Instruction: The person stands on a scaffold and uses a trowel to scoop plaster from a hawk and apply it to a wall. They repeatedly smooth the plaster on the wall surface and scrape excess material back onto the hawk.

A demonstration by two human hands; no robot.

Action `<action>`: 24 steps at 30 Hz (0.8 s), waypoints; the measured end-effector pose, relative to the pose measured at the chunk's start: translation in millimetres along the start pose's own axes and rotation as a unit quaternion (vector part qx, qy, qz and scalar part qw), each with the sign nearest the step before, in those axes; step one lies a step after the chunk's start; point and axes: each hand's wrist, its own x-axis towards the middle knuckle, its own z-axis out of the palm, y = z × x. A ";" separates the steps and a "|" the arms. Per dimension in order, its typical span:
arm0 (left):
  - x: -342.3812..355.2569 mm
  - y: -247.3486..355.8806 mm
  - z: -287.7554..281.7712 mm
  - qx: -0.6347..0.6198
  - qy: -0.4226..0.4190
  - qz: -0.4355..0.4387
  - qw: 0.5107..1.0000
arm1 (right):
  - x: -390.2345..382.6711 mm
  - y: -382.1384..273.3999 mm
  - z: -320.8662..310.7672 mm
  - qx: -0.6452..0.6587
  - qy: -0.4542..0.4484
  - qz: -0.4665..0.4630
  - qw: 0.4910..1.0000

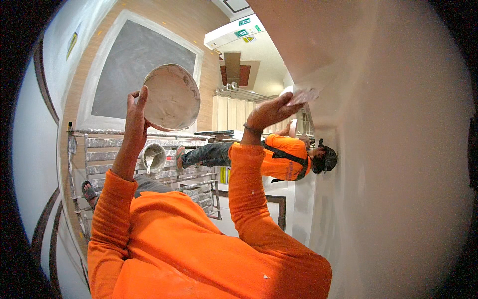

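My left hand [136, 112] is closed on the rim of a round bowl [173, 97], its thumb along the edge. Pale pinkish-beige plaster coats the inside of the bowl. On the other side, my right hand [271, 113] is raised and closed on a flat scraper [304, 95] whose blade is smeared with plaster. The blade is close to the smooth beige surface [393, 149]; I cannot tell whether it touches. The scraper's handle is mostly hidden in my fingers.
A plaster-spattered scaffold platform [107, 143] carries a bucket [154, 157] with a scraper in it. A co-worker [286, 157] in an orange top and dark cap stands on the platform, close to my right arm. Beyond are folding panels [234, 113] and a grey floor panel [124, 65].
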 end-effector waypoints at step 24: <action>4.4 -1.4 -7.2 0.012 -0.005 0.003 1.000 | -45.0 -34.7 31.4 -0.051 -0.247 -0.386 0.887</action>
